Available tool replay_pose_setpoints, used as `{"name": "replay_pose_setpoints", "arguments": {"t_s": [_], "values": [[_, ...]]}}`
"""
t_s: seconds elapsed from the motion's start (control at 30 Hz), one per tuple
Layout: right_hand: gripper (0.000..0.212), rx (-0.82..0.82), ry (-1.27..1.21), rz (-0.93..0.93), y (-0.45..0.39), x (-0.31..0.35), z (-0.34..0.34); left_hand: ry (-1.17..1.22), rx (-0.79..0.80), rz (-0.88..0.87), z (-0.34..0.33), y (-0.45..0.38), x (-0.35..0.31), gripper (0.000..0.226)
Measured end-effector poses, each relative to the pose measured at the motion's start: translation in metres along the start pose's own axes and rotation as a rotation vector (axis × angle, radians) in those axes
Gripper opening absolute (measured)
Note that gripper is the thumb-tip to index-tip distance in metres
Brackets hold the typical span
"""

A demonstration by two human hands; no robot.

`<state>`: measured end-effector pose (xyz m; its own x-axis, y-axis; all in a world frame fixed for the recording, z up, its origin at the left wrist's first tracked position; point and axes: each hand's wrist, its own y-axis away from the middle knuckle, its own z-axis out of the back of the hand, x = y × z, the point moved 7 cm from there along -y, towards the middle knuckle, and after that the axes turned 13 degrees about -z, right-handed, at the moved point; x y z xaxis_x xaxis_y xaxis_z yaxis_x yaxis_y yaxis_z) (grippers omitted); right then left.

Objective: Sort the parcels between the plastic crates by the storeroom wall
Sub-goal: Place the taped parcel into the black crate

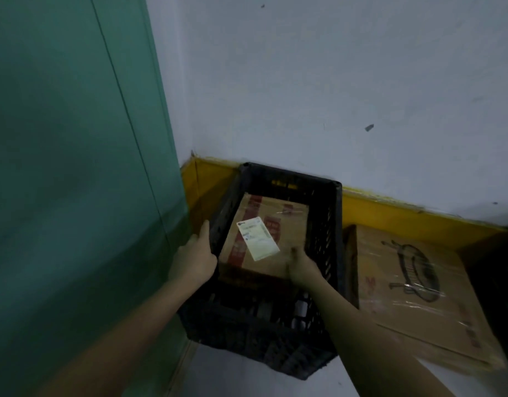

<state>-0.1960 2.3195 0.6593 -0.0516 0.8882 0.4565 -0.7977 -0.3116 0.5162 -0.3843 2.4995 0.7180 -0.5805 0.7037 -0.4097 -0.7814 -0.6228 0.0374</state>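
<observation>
A: Item one, setting: pale wall (333, 81) with a yellow skirting band (390, 207), green panel (60, 167) to the left of the black crate.

B: Item two, black plastic crate (330, 230): lattice sides, standing in the corner against the skirting.

A: Contents?

B: One cardboard parcel (287, 224) lying inside the crate, white shipping label (257, 239) face up, red print on the lid.

A: Grips?

B: Left hand (194, 260): outside the crate's left wall, fingers lying along its rim, thumb side against it. Right hand (303, 267): inside the crate, fingers curled on the parcel's near right corner, blurred.

A: Anything beside the crate?

B: Large flat carton (419, 282), right of the crate, wrapped in clear film, printed with a pan drawing.
</observation>
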Motion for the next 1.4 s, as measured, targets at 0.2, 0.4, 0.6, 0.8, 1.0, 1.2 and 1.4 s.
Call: {"name": "replay_pose_setpoints", "arguments": {"t_s": [0.2,0.4,0.6,0.8,1.0,1.2,1.4], "values": [[0.084,-0.049,0.582,0.271,0.016,0.035,-0.031,-0.053,0.001,-0.004,0.004,0.004,-0.003,0.075],[0.074,-0.036,0.727,0.364,0.018,0.052,-0.048,-0.131,0.003,0.002,0.005,0.007,-0.007,0.078],[0.076,-0.048,0.767,0.360,0.007,0.056,-0.055,-0.115,-0.008,-0.003,0.005,0.006,-0.005,0.082],[0.075,-0.095,0.697,0.368,0.008,0.054,-0.057,-0.142,0.006,-0.006,0.005,0.005,-0.005,0.082],[0.064,-0.063,0.645,0.415,0.019,0.055,-0.041,-0.172,0.004,-0.027,0.001,0.004,-0.007,0.081],[0.041,-0.082,0.317,0.453,0.056,0.054,0.005,-0.401,-0.085,-0.262,0.007,0.012,-0.030,0.076],[0.032,-0.170,0.254,0.489,0.086,0.032,0.062,-0.314,-0.174,-0.475,0.017,0.013,-0.062,0.055]]}}
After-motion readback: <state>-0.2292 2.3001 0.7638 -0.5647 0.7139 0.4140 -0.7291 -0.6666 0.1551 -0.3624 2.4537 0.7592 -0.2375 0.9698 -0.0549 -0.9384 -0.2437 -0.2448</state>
